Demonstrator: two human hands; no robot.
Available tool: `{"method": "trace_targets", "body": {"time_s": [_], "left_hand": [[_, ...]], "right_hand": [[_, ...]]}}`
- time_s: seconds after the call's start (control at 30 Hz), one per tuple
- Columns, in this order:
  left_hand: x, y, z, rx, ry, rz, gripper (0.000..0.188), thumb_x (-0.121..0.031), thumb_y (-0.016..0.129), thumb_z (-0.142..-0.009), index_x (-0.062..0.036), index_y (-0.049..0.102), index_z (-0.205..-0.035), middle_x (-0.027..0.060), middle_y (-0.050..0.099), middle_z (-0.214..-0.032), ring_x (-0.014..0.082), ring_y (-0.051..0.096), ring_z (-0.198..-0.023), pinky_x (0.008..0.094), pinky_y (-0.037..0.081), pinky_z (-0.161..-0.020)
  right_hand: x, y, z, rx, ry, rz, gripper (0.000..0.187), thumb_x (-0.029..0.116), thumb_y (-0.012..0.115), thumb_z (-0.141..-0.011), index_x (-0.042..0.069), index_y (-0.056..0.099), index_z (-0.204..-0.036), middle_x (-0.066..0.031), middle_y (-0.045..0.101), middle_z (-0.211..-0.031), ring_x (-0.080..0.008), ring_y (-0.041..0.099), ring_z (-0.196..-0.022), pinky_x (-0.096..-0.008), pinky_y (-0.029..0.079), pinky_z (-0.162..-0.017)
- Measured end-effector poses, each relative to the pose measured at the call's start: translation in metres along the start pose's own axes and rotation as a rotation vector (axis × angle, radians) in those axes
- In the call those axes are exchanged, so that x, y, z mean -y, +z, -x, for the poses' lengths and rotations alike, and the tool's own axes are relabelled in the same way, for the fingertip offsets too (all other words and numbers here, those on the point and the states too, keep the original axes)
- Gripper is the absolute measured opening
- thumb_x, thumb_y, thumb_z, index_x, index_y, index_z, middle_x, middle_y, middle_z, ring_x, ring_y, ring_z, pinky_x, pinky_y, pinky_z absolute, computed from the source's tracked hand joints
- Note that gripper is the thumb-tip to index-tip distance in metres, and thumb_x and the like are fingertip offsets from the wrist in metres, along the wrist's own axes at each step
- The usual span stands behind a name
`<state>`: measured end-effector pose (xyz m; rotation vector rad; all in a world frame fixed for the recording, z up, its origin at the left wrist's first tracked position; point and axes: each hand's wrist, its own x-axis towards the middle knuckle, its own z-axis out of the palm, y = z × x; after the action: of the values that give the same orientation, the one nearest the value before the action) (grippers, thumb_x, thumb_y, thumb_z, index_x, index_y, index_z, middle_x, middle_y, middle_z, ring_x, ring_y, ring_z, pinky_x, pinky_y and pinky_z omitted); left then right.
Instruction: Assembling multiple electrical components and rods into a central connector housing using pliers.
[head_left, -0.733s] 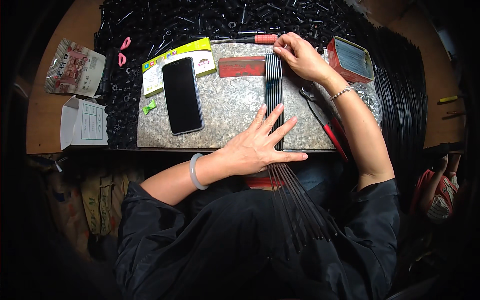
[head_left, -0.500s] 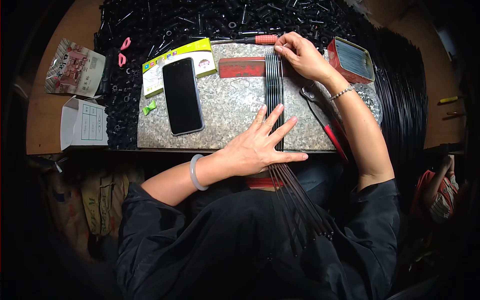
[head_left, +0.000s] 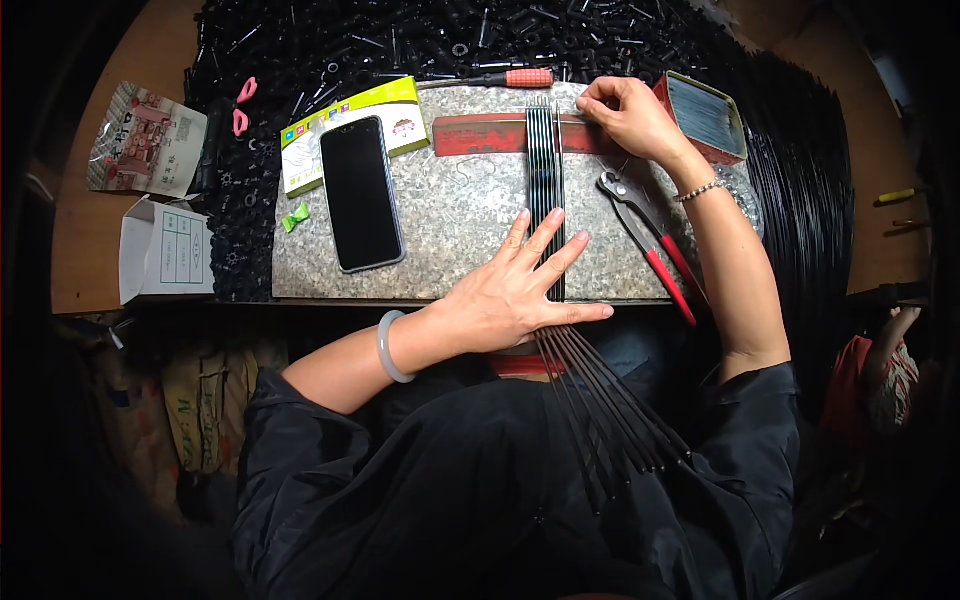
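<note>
Several long, thin dark rods (head_left: 540, 160) lie side by side across the stone slab, one set a little apart on the right. My left hand (head_left: 515, 290) rests on them at the slab's near edge, fingers spread. Below it their dark ends fan out over my lap. Under the rods' far part lies a worn red bar (head_left: 480, 138). My right hand (head_left: 632, 118) is just right of the rods' far ends, thumb and forefinger pinched together. Whatever may be between those fingertips is too small to make out. Red-handled pliers (head_left: 650, 250) lie below that hand.
Left on the slab (head_left: 460, 240) are a phone (head_left: 362, 195), a yellow-green box (head_left: 405, 105) and a green wrapped piece (head_left: 296, 217). A red tin (head_left: 742, 145) of thin pieces stands right. Black parts (head_left: 330, 50) heap behind; a red-handled tool (head_left: 528, 78) lies there. Black rods (head_left: 800, 190) are piled right.
My right hand has moved right, away from the rods' far ends, uncovering the red bar's right part and more of the pliers. One rod now stands apart. My left hand stays in place.
</note>
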<state>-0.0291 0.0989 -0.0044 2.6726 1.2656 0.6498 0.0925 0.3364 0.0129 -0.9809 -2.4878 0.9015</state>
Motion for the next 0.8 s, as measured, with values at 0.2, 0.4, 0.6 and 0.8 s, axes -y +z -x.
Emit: {"method": "trace_targets", "body": {"time_s": [0.2,0.4,0.6,0.8], "left_hand": [[-0.0003,-0.0026,-0.0011,0.012,-0.003,-0.004,0.066,-0.025,0.070,-0.063,-0.0419,0.049,-0.124,0.0235,0.033,-0.137,0.0517,0.027,-0.126,0.0645,0.031,-0.095],[-0.0003,0.0002,0.0004,0.002,-0.005,-0.023,0.065,-0.027,0.070,-0.065,-0.0422,0.048,-0.124,0.0234,0.034,-0.136,0.0517,0.028,-0.125,0.0646,0.031,-0.095],[0.0000,-0.0001,-0.0008,0.013,0.002,-0.022,0.067,-0.027,0.071,-0.063,-0.0424,0.048,-0.124,0.0233,0.034,-0.136,0.0516,0.027,-0.126,0.0646,0.031,-0.095],[0.0004,-0.0001,-0.0001,0.014,-0.004,-0.022,0.069,-0.027,0.072,-0.062,-0.0425,0.048,-0.124,0.0232,0.033,-0.137,0.0514,0.027,-0.126,0.0645,0.030,-0.095]], "right_hand": [[-0.0033,0.0003,-0.0002,-0.013,0.018,-0.004,0.022,0.018,0.058,-0.087,-0.003,0.061,-0.082,-0.0008,0.058,-0.067,-0.0052,0.049,-0.064,-0.0237,0.043,-0.060],[0.0057,0.0017,-0.0006,-0.017,0.003,0.056,0.023,0.019,0.059,-0.086,-0.003,0.061,-0.082,-0.0033,0.058,-0.066,-0.0067,0.050,-0.063,-0.0250,0.043,-0.059],[0.0001,0.0023,-0.0011,-0.024,0.025,0.000,0.023,0.020,0.059,-0.086,-0.003,0.062,-0.083,-0.0024,0.058,-0.066,-0.0063,0.049,-0.063,-0.0247,0.043,-0.059],[0.0031,0.0054,-0.0047,-0.006,0.000,-0.001,0.023,0.020,0.059,-0.086,-0.002,0.062,-0.083,-0.0023,0.059,-0.066,-0.0060,0.049,-0.063,-0.0243,0.043,-0.060]]}}
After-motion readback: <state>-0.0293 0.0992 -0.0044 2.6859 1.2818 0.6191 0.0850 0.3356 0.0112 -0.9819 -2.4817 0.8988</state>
